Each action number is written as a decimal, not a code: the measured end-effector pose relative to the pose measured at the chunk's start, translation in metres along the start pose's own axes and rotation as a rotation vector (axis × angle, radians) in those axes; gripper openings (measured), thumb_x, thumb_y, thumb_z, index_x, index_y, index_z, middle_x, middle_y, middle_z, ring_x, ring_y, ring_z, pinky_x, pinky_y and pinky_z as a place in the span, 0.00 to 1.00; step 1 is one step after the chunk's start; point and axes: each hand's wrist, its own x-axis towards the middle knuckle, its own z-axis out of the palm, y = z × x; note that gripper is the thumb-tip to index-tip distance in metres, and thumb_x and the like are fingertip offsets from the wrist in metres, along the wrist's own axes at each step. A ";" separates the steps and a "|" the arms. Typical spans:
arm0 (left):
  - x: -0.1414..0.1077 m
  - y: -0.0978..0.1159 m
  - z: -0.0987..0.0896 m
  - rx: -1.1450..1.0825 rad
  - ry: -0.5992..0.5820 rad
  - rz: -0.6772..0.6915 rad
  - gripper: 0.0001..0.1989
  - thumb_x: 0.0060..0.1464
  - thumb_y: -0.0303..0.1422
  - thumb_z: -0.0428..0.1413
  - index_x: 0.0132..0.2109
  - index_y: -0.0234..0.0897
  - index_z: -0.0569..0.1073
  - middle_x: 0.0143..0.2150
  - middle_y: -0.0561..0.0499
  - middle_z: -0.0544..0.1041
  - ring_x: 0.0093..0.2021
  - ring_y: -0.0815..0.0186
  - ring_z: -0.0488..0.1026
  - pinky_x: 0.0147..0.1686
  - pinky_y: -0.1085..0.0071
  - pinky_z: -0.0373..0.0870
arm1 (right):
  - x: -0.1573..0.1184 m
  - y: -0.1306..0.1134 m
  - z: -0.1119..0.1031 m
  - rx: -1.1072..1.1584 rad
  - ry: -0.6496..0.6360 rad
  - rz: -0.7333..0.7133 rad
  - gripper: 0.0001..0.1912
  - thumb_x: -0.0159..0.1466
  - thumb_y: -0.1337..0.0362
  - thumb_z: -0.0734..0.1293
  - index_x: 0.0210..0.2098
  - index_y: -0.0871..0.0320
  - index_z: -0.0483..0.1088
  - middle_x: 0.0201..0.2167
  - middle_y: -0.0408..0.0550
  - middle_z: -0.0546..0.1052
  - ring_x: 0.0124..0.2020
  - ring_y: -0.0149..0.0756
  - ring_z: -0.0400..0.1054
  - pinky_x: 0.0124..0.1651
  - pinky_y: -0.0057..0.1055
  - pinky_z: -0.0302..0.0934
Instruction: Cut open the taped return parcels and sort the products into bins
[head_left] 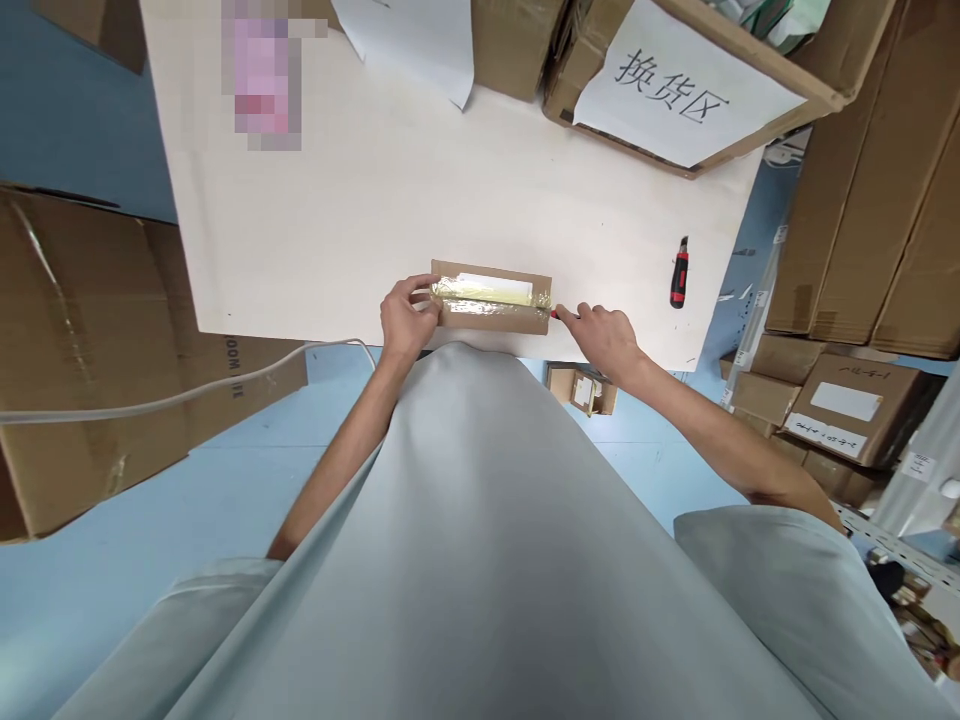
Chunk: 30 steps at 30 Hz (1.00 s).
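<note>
A small flat cardboard box (491,320) lies at the table's near edge, with shiny tape and a white label along its top. My left hand (409,318) grips the box's left end between thumb and fingers. At the right end, my right hand (600,335) is closed around a red box cutter (556,314); only its red tip shows, touching or very near the tape's end. The rest of that tool is hidden by my fingers. A second box cutter (679,272), black and red, rests on the table to the right of my right hand.
The white table (337,200) holds an open carton (814,90) with a handwritten sign at back right. A pixelated pink patch (262,75) is at back left. Large cartons (97,350) flank the left side, with a white cable (187,388) crossing there. Boxed shelves (847,410) stand right.
</note>
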 end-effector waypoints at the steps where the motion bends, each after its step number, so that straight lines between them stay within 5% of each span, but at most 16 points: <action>1: 0.000 0.000 0.000 -0.002 -0.001 0.003 0.23 0.55 0.27 0.63 0.57 0.44 0.82 0.62 0.46 0.82 0.56 0.53 0.84 0.57 0.57 0.83 | 0.000 0.005 0.005 0.003 0.009 -0.003 0.38 0.73 0.75 0.63 0.81 0.56 0.56 0.56 0.64 0.80 0.49 0.50 0.76 0.42 0.38 0.60; 6: -0.002 0.001 0.002 -0.012 0.005 0.007 0.22 0.55 0.28 0.62 0.57 0.43 0.81 0.62 0.45 0.82 0.57 0.53 0.84 0.58 0.56 0.84 | 0.007 0.033 0.038 0.049 0.102 -0.078 0.39 0.75 0.78 0.57 0.82 0.49 0.56 0.55 0.60 0.81 0.48 0.47 0.75 0.39 0.37 0.57; 12: -0.003 0.005 0.002 -0.017 0.008 0.001 0.23 0.55 0.31 0.62 0.58 0.43 0.81 0.64 0.45 0.82 0.57 0.53 0.84 0.51 0.60 0.86 | 0.029 0.053 0.084 0.181 0.227 -0.094 0.29 0.82 0.67 0.54 0.80 0.49 0.61 0.54 0.58 0.81 0.47 0.45 0.73 0.38 0.35 0.57; 20: 0.003 0.003 -0.006 -0.044 0.009 0.001 0.22 0.53 0.37 0.65 0.56 0.42 0.81 0.61 0.43 0.83 0.54 0.52 0.84 0.48 0.61 0.86 | 0.066 0.010 0.137 0.668 0.519 -0.029 0.27 0.85 0.57 0.49 0.71 0.55 0.71 0.56 0.55 0.84 0.53 0.44 0.77 0.50 0.33 0.69; 25: 0.006 -0.014 -0.026 -0.034 0.060 -0.024 0.25 0.54 0.45 0.65 0.57 0.41 0.80 0.62 0.42 0.83 0.50 0.55 0.83 0.42 0.63 0.85 | 0.073 -0.041 0.121 0.958 0.712 -0.066 0.29 0.85 0.54 0.48 0.69 0.55 0.73 0.61 0.56 0.83 0.60 0.43 0.77 0.62 0.35 0.70; 30: 0.007 -0.027 -0.051 0.126 0.165 -0.030 0.22 0.57 0.43 0.65 0.58 0.42 0.81 0.61 0.42 0.81 0.53 0.57 0.82 0.52 0.62 0.82 | 0.070 -0.080 0.079 1.016 0.710 0.053 0.30 0.84 0.54 0.47 0.72 0.55 0.70 0.64 0.59 0.80 0.65 0.44 0.73 0.67 0.39 0.68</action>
